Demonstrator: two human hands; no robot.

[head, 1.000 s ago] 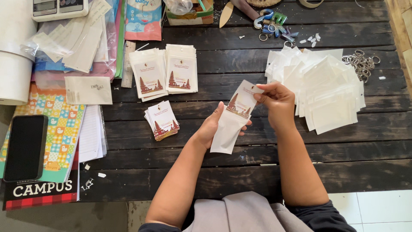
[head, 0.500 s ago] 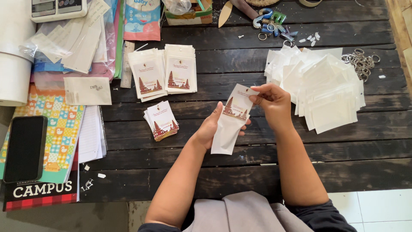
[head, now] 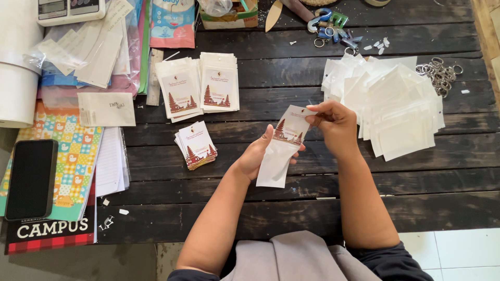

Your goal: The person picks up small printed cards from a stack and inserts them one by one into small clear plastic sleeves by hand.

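Note:
My left hand [head: 256,156] holds a clear plastic pouch [head: 276,161] from underneath, above the dark wooden table [head: 291,198]. My right hand [head: 336,125] pinches the top of a white printed card [head: 291,125] with a red temple drawing; the card sits partly inside the pouch's mouth. A small stack of the same cards [head: 197,145] lies left of my left hand. Two stacks of pouches with cards in them [head: 200,88] lie further back. A heap of empty clear pouches [head: 393,106] lies right of my right hand.
A black phone [head: 31,179] rests on a patterned notebook [head: 67,156] at the left. Metal key rings [head: 440,73] lie at the back right. A scale [head: 67,9], white rolls [head: 15,78], plastic bags [head: 88,52] and coloured clips [head: 333,26] crowd the back.
My right hand has shifted slightly left and down with the card, which sits a little deeper in the pouch. My left hand holds nearly still.

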